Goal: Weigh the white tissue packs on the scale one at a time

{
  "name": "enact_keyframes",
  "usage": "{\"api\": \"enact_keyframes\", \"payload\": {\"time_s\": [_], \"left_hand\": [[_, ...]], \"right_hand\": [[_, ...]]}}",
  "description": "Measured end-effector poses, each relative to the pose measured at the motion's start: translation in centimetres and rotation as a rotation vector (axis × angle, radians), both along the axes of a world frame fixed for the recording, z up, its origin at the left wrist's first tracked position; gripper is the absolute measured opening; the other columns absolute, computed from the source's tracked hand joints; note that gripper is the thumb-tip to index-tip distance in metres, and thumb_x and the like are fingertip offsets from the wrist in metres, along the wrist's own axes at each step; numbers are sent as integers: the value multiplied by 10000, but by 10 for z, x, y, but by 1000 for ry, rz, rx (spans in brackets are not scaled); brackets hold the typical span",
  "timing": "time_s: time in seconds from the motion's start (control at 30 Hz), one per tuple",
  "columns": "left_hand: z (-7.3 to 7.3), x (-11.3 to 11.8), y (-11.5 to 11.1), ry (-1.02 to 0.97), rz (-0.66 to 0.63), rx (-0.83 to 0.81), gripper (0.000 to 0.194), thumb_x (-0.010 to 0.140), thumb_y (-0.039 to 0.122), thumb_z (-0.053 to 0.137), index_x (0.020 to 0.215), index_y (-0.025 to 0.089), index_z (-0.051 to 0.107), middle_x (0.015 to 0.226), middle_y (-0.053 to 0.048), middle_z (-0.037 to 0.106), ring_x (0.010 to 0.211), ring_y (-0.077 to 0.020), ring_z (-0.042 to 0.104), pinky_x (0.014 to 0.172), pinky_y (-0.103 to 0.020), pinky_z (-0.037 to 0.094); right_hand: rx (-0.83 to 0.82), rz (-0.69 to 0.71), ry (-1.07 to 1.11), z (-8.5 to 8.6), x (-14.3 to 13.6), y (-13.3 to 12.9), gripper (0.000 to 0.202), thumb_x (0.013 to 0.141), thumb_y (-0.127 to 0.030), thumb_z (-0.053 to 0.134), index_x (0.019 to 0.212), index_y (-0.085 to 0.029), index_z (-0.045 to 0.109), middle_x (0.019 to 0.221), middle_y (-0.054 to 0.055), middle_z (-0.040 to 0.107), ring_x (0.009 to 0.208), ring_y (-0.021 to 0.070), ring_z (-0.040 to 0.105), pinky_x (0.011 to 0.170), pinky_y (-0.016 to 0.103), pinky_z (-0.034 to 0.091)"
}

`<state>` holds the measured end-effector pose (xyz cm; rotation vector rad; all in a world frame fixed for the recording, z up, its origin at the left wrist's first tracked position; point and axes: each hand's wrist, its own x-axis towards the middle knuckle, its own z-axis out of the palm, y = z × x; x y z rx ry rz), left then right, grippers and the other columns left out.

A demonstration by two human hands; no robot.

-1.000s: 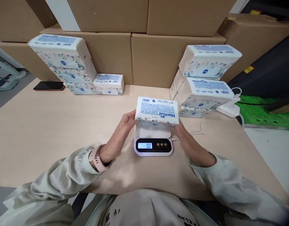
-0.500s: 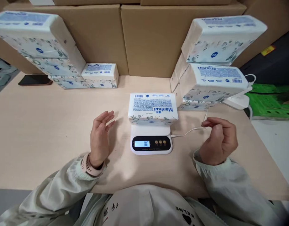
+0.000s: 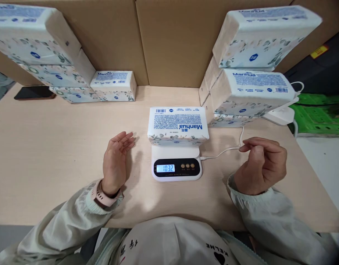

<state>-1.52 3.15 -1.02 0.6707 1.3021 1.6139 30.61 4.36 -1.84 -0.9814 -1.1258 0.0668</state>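
Observation:
A tissue pack [image 3: 177,125], white with blue print and a floral side, lies on a white digital scale [image 3: 176,178]. The scale's lit display reads 103.2. To the left of the scale, my left hand [image 3: 114,163] rests at the table with fingers loosely extended and nothing in it. My right hand [image 3: 261,165] is to the right, near the white cable [image 3: 223,151]; its fingers are loosely bent and it holds nothing visible. Both hands are apart from the tissue pack.
Stacked tissue packs stand at the back left [image 3: 57,75] and back right [image 3: 252,92]. A dark phone [image 3: 34,92] lies at the far left. Cardboard boxes [image 3: 180,44] wall off the back. A green crate [image 3: 318,116] is beyond the right edge.
The scale's display has gone from 0.0 to 103.2. My hands have shifted slightly outward, away from the scale, and the view has tilted a little downward.

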Motion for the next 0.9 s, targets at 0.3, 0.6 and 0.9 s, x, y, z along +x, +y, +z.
{"api": "enact_keyframes", "payload": {"time_s": [0.3,0.6,0.9], "left_hand": [[-2,-1,0,-7,-9,9,615,697,623,916,1096,188,741,1169,-95,781,1058,-234,716,1032,-392,511],[-2,-1,0,7,-12,9,620,709,626,908,1103,178,739,1170,-103,776,1052,-238,719,1034,-393,510],[-3,-2,-1,23,-28,16,604,757,615,883,1133,171,722,1197,-115,764,1073,-243,713,1059,-410,506]], "right_hand": [[11,8,34,-1,1,-1,159,945,-219,706,1061,-208,814,950,29,782,648,110,642,611,284,483],[36,24,61,-2,2,0,195,910,-165,725,1081,-210,808,988,35,789,660,113,651,599,285,489],[34,-2,77,0,0,-1,254,885,-175,732,1120,-236,806,1028,31,799,648,122,648,623,302,482]]}}
